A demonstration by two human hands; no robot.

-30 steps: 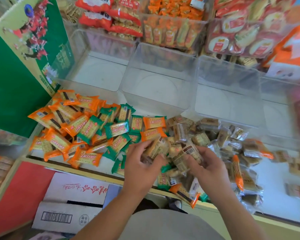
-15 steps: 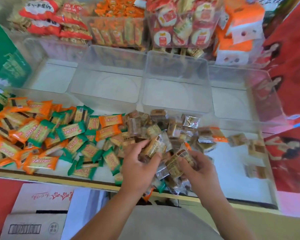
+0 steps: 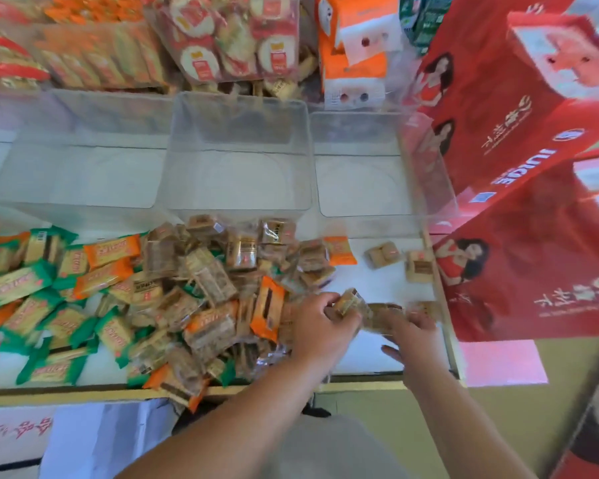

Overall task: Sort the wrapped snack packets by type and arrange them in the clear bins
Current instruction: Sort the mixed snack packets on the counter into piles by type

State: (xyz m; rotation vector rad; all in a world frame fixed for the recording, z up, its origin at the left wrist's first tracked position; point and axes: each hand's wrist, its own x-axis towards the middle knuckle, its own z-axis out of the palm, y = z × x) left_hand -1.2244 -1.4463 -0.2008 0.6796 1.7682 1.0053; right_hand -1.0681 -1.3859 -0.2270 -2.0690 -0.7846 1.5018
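clear bins (image 3: 238,174) are seen empty; snack packets (image 3: 204,281) are heaped unsorted; a brown packet (image 3: 348,302) is pinched by the left hand (image 3: 320,326); the right hand (image 3: 414,335) is blurred, its grasp cannot be told

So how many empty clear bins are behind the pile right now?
3, side by side behind the packet pile: left bin, middle bin, right bin. A fourth may be cut off at the left edge.
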